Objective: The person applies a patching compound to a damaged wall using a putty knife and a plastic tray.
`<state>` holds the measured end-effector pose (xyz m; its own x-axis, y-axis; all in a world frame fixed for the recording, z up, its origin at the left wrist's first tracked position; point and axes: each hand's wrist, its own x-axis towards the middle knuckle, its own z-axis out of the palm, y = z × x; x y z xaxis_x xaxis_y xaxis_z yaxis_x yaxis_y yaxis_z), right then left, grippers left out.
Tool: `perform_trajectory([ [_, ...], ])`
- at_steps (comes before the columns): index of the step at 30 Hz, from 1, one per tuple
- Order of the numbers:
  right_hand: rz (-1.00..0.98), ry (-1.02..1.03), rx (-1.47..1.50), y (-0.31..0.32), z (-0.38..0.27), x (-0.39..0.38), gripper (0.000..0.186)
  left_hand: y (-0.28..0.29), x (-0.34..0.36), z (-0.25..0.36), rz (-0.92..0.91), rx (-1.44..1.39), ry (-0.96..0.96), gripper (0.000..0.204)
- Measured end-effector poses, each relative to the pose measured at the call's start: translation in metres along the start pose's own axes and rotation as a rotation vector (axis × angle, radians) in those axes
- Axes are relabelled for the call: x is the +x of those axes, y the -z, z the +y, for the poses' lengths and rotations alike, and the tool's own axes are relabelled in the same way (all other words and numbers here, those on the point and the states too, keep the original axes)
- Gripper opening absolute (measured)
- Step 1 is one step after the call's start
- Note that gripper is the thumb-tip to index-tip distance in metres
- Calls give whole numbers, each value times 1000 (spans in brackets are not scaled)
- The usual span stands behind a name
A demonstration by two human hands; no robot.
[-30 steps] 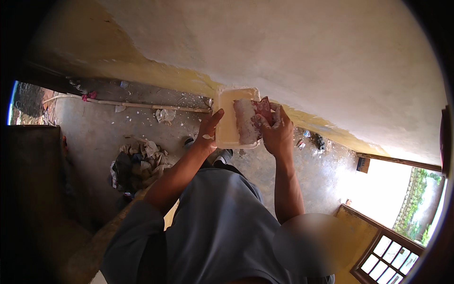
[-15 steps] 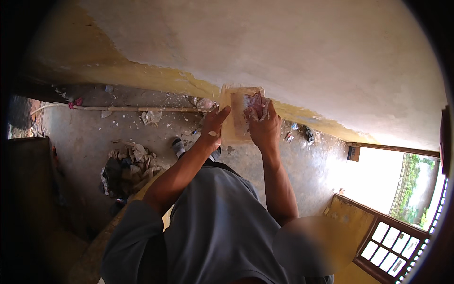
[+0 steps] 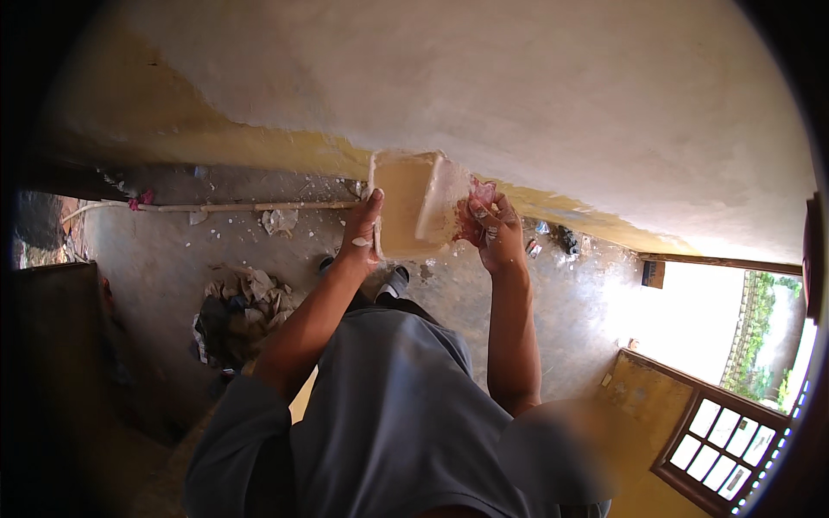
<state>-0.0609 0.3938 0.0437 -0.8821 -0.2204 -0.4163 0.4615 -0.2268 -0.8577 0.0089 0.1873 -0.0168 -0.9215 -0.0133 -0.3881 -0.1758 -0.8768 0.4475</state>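
My left hand (image 3: 359,233) is closed on the left side of a rectangular, pale plastic tub (image 3: 404,207) smeared with whitish residue. The tub is tilted, so its inside and its right wall both show. In my right hand (image 3: 503,240) a crumpled reddish-pink rag (image 3: 481,195) is pinched, just beside the tub's right wall; I cannot tell whether it touches. White residue coats the fingers of both hands.
Ahead stands a wall (image 3: 553,112) with a whitish coat above a yellow strip. A long pole (image 3: 250,207) lies along its base among scraps. A heap of crumpled sacks (image 3: 246,315) is on the floor to the left. A windowed door panel (image 3: 721,449) stands at right.
My right hand and the rag have moved from over the tub's inside out past its right wall. The tub has shifted left and turned, so that its right wall shows.
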Motion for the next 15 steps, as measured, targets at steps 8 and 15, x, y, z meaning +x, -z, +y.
perform_trajectory([
  [8, -74, -43, 428, 33, 47, 58, 19, 35, -12, 49, 103, -5, -231, 77],
  [15, 1, -147, 642, 21, 160, 178, 11, 61, -67, 95, 253, 45, -358, 72],
])
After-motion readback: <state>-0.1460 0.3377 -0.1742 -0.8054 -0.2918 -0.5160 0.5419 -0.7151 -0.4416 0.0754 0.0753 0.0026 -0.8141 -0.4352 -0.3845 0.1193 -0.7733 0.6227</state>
